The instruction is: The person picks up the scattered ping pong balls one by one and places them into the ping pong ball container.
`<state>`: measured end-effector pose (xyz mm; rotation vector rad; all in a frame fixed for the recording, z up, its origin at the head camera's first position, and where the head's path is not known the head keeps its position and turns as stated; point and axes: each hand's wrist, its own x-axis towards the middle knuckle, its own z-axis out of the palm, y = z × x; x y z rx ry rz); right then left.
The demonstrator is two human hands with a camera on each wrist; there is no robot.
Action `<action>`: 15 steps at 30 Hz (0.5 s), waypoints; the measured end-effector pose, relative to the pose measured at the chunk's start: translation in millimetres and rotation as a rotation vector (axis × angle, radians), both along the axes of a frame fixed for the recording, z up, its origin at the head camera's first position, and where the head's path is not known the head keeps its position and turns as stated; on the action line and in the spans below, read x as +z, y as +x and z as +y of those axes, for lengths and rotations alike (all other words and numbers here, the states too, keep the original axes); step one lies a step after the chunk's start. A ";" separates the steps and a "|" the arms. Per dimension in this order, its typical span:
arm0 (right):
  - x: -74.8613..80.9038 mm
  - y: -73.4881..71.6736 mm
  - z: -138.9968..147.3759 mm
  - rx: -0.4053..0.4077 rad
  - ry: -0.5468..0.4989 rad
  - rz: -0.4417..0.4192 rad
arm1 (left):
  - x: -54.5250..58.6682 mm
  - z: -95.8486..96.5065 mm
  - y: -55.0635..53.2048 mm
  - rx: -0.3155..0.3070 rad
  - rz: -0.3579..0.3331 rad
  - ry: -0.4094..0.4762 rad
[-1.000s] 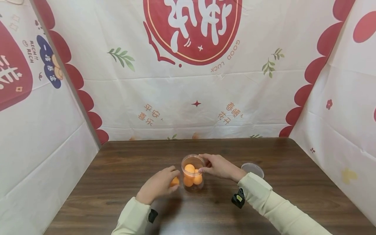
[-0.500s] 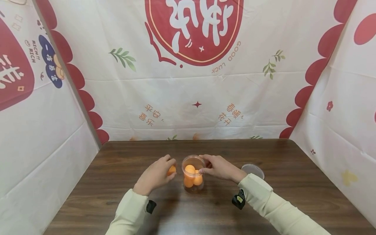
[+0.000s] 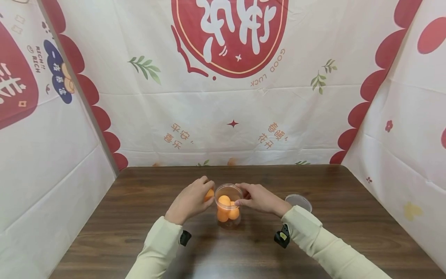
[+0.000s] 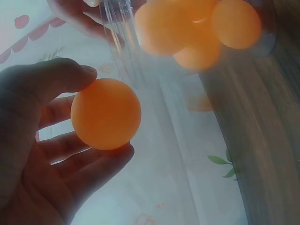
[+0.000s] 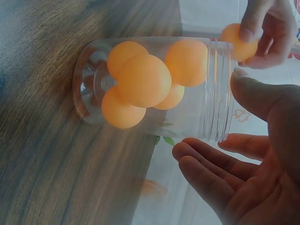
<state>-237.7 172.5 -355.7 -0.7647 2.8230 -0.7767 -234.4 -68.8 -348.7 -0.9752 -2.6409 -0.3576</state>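
Observation:
Between thumb and fingers, my left hand (image 3: 191, 199) pinches an orange ping-pong ball (image 4: 106, 114), just left of the rim of a clear plastic jar (image 5: 187, 119). The jar stands upright on the table, its mouth uncovered. Several orange ping-pong balls (image 5: 144, 81) lie piled inside it. My right hand (image 3: 260, 198) holds the jar at its threaded rim from the right, thumb on the near side and index finger on the far side. In the right wrist view its other fingers (image 5: 206, 180) extend beside the jar.
A clear round lid (image 3: 299, 202) lies on the brown wooden table (image 3: 146, 186), right of the jar and behind my right forearm. A printed white cloth (image 3: 216, 108) hangs behind the table and along both sides.
My left hand, with the ball, first lifted away to the left from beside the jar, then moved right and up to its rim. My right hand and the jar have stayed put.

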 end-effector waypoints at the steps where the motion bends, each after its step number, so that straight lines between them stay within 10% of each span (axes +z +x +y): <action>1: 0.1 0.1 -0.1 0.000 -0.001 0.001 | 0.9 1.6 -0.4 -0.002 0.005 -0.004; 15: -0.1 0.9 -0.6 0.006 -0.015 -0.003 | -1.8 22.2 -4.4 -0.050 0.117 -0.003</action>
